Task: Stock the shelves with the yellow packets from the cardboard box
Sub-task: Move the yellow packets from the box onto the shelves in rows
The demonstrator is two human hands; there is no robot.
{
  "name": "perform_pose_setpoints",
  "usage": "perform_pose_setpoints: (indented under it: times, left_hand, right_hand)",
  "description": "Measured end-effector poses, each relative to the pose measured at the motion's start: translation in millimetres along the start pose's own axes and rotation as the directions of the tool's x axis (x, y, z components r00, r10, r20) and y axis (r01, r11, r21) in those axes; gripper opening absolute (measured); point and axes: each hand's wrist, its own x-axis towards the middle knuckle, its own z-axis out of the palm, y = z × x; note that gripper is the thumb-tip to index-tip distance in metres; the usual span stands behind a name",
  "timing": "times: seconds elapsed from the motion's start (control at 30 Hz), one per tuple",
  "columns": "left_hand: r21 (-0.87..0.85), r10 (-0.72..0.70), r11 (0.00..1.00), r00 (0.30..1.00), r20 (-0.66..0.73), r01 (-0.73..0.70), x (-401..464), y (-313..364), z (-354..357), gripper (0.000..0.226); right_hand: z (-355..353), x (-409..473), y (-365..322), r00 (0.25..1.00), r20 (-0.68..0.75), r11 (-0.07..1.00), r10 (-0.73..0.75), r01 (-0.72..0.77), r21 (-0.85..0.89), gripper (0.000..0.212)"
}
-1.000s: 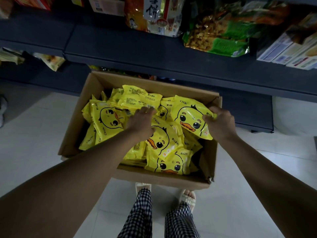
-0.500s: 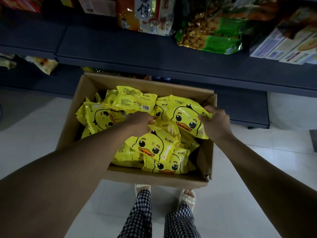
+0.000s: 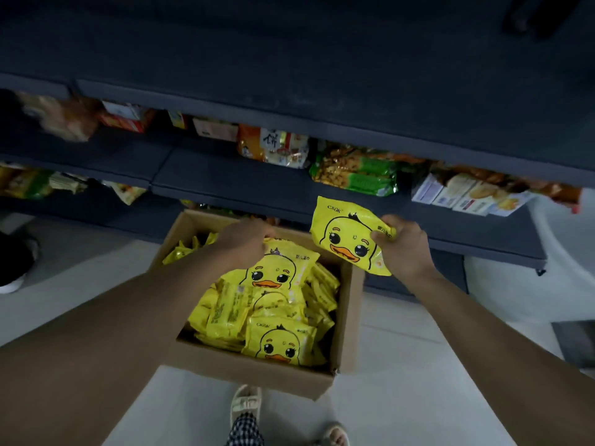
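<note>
Head view: our right hand (image 3: pixel 402 244) gripped a yellow packet (image 3: pixel 349 235) by its right edge, lifted clear of the cardboard box (image 3: pixel 257 373). The dark shelf (image 3: pixel 225 178) lay just ahead of it and higher, closest to that hand. Our left hand (image 3: pixel 240 241) gripped a second packet (image 3: pixel 277 268) over the box

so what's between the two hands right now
Head view: the raised packet gripped by the right hand, above the box; the left hand grips another packet.
</note>
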Motion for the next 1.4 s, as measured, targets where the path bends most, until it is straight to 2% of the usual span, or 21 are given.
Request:
perform_pose_setpoints:
  times: [0.1, 0.23, 0.57, 0.83, 1.03, 1.2, 1.4]
  left_hand:
    - [0.026, -0.007, 1.0, 0.998, -0.065, 0.009, -16.2, 34.0, -42.6, 0.023]
    - [0.077, -0.011, 0.997, 0.982, -0.187, 0.026, -37.5, 79.5, -95.4, 0.026]
    - [0.121, 0.156, 0.986, 0.898, -0.412, -0.116, -73.9, 179.1, -211.5, 0.02]
    - [0.142, 0.346, 0.938, 0.806, -0.48, -0.317, -69.5, 245.2, -285.5, 0.019]
    - [0.079, 0.441, 0.876, 0.724, -0.53, -0.476, -55.4, 289.9, -332.9, 0.021]
    - [0.093, 0.51, 0.823, 0.657, -0.556, -0.56, -51.2, 324.6, -360.4, 0.023]
    - [0.001, 0.51, 0.783, 0.641, -0.573, -0.622, -42.2, 370.2, -397.1, 0.017]
  right_hand:
    - [-47.9, -4.9, -17.2, 0.998, -0.031, 0.998, -0.06, 0.061, 0.02, 0.022]
    - [-112.9, -14.5, -38.6, 0.986, -0.077, 0.988, -0.148, 0.15, 0.024, 0.02]
    - [-265.1, -47.9, -91.7, 0.911, -0.297, 0.952, -0.287, 0.306, 0.018, 0.01]
    - [-353.7, -61.4, -117.1, 0.829, -0.482, 0.948, -0.284, 0.317, -0.013, 0.009]
    - [-412.7, -60.8, -129.4, 0.753, -0.607, 0.949, -0.252, 0.316, -0.002, 0.01]
    - [-457.1, -52.5, -130.1, 0.695, -0.689, 0.95, -0.203, 0.312, 0.034, 0.012]
    - [-510.2, -26.6, -127.6, 0.641, -0.742, 0.944, -0.195, 0.328, 0.035, 0.013]
